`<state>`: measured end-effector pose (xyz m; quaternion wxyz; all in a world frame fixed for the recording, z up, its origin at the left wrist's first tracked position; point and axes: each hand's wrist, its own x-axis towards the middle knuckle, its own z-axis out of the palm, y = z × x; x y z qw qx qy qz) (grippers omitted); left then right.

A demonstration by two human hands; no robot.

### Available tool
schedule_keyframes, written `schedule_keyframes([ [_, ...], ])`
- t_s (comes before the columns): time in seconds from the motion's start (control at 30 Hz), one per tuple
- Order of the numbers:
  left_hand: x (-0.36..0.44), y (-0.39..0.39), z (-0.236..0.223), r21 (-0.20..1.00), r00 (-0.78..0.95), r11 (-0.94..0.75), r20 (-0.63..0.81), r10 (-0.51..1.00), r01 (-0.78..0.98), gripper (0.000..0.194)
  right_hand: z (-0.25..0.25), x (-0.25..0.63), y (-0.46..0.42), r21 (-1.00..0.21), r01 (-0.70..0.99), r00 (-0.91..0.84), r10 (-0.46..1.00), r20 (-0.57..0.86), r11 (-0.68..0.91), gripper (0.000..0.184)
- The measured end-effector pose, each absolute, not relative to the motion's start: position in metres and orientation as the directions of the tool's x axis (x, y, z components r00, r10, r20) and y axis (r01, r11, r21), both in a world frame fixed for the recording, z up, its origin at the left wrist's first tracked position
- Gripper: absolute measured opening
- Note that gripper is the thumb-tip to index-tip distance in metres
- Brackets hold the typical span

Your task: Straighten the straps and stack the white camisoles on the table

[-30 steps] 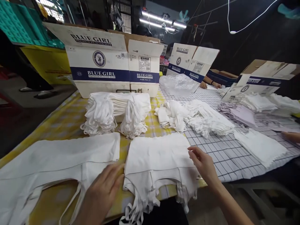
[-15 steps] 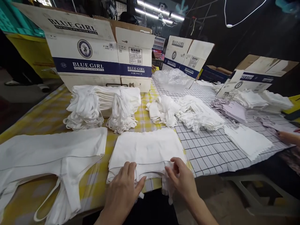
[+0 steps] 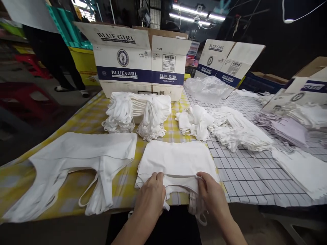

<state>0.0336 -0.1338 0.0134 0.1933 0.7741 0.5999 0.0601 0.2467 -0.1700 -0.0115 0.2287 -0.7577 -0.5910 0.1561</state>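
In front of me a neat stack of white camisoles (image 3: 176, 158) lies on the table, straps hanging over the near edge. My left hand (image 3: 152, 194) is closed on the top camisole at its left strap, the thumb hidden underneath. With thumb and fingers my right hand (image 3: 211, 190) pinches the same camisole by its right strap. To the left lies a pile of larger white tops (image 3: 92, 148) with long straps. Behind it stands a folded bundle of white strapped garments (image 3: 139, 109).
A yellow checked cloth (image 3: 84, 119) and a white grid cloth (image 3: 237, 173) cover the table. White garments (image 3: 237, 129) and a lilac pile (image 3: 290, 131) lie right. Open cartons (image 3: 141, 61) and a plastic bag (image 3: 206, 89) stand behind. A person (image 3: 49, 44) stands back left.
The view has swung left, so everything sits further right in it. My fingers, looser before, have closed on the top camisole at both straps.
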Motion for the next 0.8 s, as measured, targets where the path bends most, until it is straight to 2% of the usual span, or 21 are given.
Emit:
schedule_keyframes([
  [0.1, 0.028, -0.133, 0.018, 0.429, 0.286, -0.184, -0.187, 0.94, 0.884, 0.037, -0.014, 0.25, -0.168, -0.57, 0.808, 0.191, 0.981, 0.018, -0.147, 0.026],
  [0.2, 0.022, -0.127, 0.022, 0.523, 0.309, -0.177, -0.175, 0.935, 0.834, 0.037, -0.012, 0.254, -0.165, -0.615, 0.782, 0.15, 0.988, 0.027, -0.102, 0.024],
  [0.37, 0.012, -0.096, 0.028, 0.696, 0.309, -0.132, -0.135, 0.941, 0.706, 0.029, -0.002, 0.264, -0.147, -0.678, 0.731, 0.169, 0.983, 0.076, -0.074, 0.024],
  [0.47, 0.009, -0.075, 0.023, 0.779, 0.317, -0.05, -0.194, 0.928, 0.624, 0.033, -0.001, 0.27, -0.133, -0.691, 0.718, 0.188, 0.979, 0.079, -0.083, 0.023],
  [0.53, 0.009, -0.065, 0.018, 0.786, 0.312, -0.017, -0.226, 0.923, 0.618, 0.035, -0.003, 0.273, -0.127, -0.704, 0.702, 0.205, 0.977, 0.057, -0.106, 0.021],
  [0.8, 0.013, -0.055, 0.012, 0.734, 0.3, -0.071, -0.185, 0.936, 0.675, 0.034, -0.015, 0.281, -0.118, -0.747, 0.641, 0.236, 0.971, -0.023, -0.174, 0.022],
])
